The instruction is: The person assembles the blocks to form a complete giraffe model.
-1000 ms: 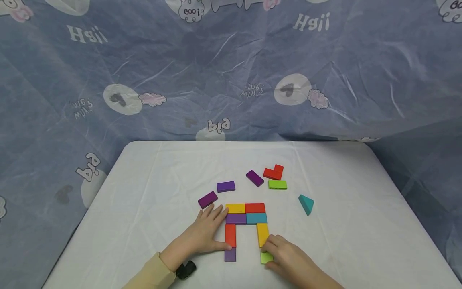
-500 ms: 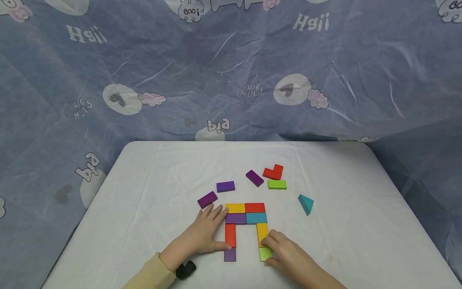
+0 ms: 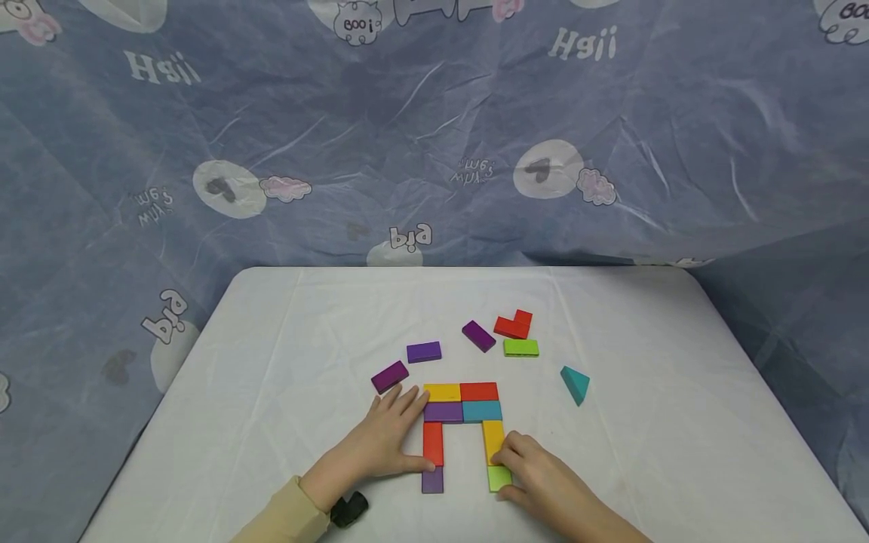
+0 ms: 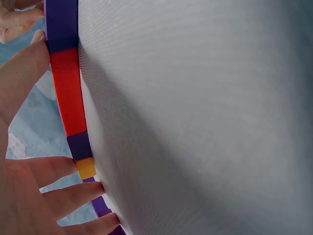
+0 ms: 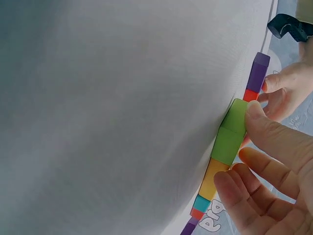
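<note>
Flat coloured blocks lie edge to edge as an arch in the head view. Its top rows are a yellow block (image 3: 443, 392) and a red block (image 3: 479, 391), then a purple block (image 3: 443, 412) and a blue block (image 3: 482, 410). Beside the left leg rests my left hand (image 3: 383, 441), fingers spread, thumb touching the red leg block (image 3: 433, 441) above a purple one (image 3: 432, 481). My right hand (image 3: 546, 479) curls at the right leg: the thumb presses the green block (image 5: 229, 142), fingertips touch the yellow leg block (image 5: 213, 177).
Beyond the arch lie purple blocks (image 3: 424, 351), a red L-shaped pair of pieces (image 3: 514, 326) and another green block (image 3: 520, 348). A teal triangle (image 3: 575, 385) lies to the right. The black wrist device (image 3: 349, 510) sits by the left sleeve (image 3: 288, 513).
The green leg block has shifted slightly left, in line under the yellow one. My right fingers have moved up from the green block onto the yellow block's edge. My left hand has stayed put.
</note>
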Tool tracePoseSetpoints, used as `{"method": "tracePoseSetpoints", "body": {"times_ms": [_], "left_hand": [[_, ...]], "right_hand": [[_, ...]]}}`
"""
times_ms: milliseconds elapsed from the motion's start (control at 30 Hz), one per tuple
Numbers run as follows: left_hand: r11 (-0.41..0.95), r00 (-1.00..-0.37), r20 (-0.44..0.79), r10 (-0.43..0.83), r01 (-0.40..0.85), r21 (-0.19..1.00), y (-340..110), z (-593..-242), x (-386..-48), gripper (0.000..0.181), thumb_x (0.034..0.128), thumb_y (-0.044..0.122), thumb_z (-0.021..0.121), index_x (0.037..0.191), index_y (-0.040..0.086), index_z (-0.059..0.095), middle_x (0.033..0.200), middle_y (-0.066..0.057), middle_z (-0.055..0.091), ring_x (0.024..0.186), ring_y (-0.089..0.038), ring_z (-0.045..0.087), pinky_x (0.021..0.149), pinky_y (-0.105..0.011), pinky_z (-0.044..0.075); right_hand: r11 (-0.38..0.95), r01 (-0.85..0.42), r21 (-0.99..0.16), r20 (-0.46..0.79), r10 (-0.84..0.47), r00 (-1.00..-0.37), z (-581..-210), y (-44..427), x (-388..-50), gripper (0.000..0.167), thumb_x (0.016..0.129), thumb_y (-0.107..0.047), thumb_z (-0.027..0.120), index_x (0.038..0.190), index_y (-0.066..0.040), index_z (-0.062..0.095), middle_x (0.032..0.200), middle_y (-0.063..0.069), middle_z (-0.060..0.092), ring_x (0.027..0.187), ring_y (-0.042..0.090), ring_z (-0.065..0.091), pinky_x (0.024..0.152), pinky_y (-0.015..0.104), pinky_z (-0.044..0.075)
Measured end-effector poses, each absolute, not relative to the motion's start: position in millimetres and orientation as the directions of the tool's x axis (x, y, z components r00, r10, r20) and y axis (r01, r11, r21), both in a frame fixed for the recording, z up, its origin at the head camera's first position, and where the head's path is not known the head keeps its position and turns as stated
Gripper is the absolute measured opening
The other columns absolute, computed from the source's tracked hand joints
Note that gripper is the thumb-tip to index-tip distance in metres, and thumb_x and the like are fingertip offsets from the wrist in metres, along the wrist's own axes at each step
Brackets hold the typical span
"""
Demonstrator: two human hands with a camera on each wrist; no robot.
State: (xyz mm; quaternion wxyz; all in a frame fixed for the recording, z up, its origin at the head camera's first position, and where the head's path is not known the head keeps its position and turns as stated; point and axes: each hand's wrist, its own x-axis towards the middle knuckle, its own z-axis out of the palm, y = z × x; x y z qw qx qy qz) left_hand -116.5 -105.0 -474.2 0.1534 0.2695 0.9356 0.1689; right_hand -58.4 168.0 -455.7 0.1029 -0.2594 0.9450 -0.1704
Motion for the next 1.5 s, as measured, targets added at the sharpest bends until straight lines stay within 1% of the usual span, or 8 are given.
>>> {"method": "tracePoseSetpoints", "body": {"times_ms": [133, 300, 433, 667, 933, 1233, 1367, 1500], "left_hand": [[0.797, -0.808, -0.194, 0.556, 0.453, 0.4, -105, -474, -117, 0.104, 0.0767, 0.067, 0.07, 0.155, 0.011, 0.031, 0.16, -0.016, 0.031, 0.147, -0.045, 0.023, 0.111, -0.07, 0.026], [0.796, -0.808, -0.191, 0.557, 0.454, 0.401, -105, -473, -117, 0.104, 0.0768, 0.067, 0.07, 0.155, 0.011, 0.031, 0.16, -0.016, 0.031, 0.147, -0.045, 0.023, 0.111, -0.07, 0.025], [0.796, -0.808, -0.191, 0.558, 0.456, 0.397, -105, -473, -117, 0.104, 0.0771, 0.066, 0.07, 0.155, 0.011, 0.031, 0.16, -0.016, 0.031, 0.147, -0.045, 0.023, 0.111, -0.07, 0.025], [0.798, -0.81, -0.187, 0.556, 0.458, 0.392, -104, -472, -116, 0.103, 0.0774, 0.066, 0.07, 0.155, 0.01, 0.032, 0.159, -0.015, 0.032, 0.147, -0.045, 0.023, 0.112, -0.07, 0.025], [0.805, -0.815, -0.185, 0.549, 0.456, 0.378, -104, -473, -115, 0.103, 0.0765, 0.067, 0.07, 0.155, 0.011, 0.032, 0.159, -0.014, 0.032, 0.147, -0.044, 0.024, 0.112, -0.069, 0.027], [0.806, -0.814, -0.189, 0.549, 0.456, 0.377, -104, -474, -117, 0.104, 0.0762, 0.068, 0.07, 0.155, 0.012, 0.031, 0.16, -0.013, 0.032, 0.147, -0.043, 0.024, 0.112, -0.068, 0.026], [0.805, -0.813, -0.186, 0.551, 0.46, 0.375, -104, -476, -117, 0.104, 0.0762, 0.068, 0.07, 0.155, 0.013, 0.031, 0.16, -0.013, 0.032, 0.147, -0.043, 0.024, 0.112, -0.068, 0.027], [0.805, -0.815, -0.182, 0.551, 0.46, 0.374, -104, -477, -116, 0.104, 0.076, 0.068, 0.07, 0.155, 0.013, 0.031, 0.16, -0.013, 0.031, 0.147, -0.043, 0.024, 0.112, -0.068, 0.027]], "right_hand": [[0.805, -0.462, -0.372, -0.098, -0.529, -0.843, -453, 170, -61, 0.037, 0.076, -0.034, 0.084, 0.105, -0.014, 0.073, 0.091, -0.009, 0.054, 0.083, 0.004, 0.049, 0.079, 0.02, 0.057], [0.823, -0.449, -0.347, 0.007, -0.477, -0.879, -452, 176, -71, 0.035, 0.081, -0.046, 0.077, 0.101, -0.018, 0.073, 0.092, -0.012, 0.053, 0.086, 0.003, 0.048, 0.077, 0.02, 0.055], [0.852, -0.41, -0.324, 0.096, -0.402, -0.911, -452, 183, -92, 0.027, 0.083, -0.039, 0.078, 0.1, -0.019, 0.073, 0.096, -0.009, 0.058, 0.091, 0.006, 0.053, 0.081, 0.025, 0.057], [0.876, -0.379, -0.298, 0.2, -0.331, -0.922, -457, 199, -145, 0.029, 0.084, -0.024, 0.079, 0.106, -0.006, 0.072, 0.106, 0.007, 0.065, 0.102, 0.024, 0.059, 0.089, 0.04, 0.057], [0.898, -0.299, -0.322, 0.099, -0.282, -0.954, -462, 203, -183, 0.038, 0.087, -0.017, 0.074, 0.12, 0.0, 0.066, 0.117, 0.016, 0.061, 0.109, 0.033, 0.057, 0.095, 0.047, 0.053], [0.93, -0.276, -0.242, 0.097, -0.26, -0.961, -460, 196, -197, 0.026, 0.085, 0.0, 0.07, 0.11, 0.0, 0.067, 0.104, 0.015, 0.06, 0.091, 0.028, 0.057, 0.088, 0.042, 0.056], [0.943, -0.261, -0.206, 0.059, -0.254, -0.965, -458, 194, -197, 0.03, 0.084, -0.003, 0.074, 0.113, -0.001, 0.066, 0.103, 0.015, 0.06, 0.088, 0.027, 0.056, 0.087, 0.041, 0.057], [0.939, -0.255, -0.232, 0.025, -0.256, -0.966, -458, 193, -192, 0.044, 0.081, -0.01, 0.08, 0.121, -0.002, 0.064, 0.112, 0.018, 0.06, 0.091, 0.028, 0.059, 0.087, 0.044, 0.057]]}}
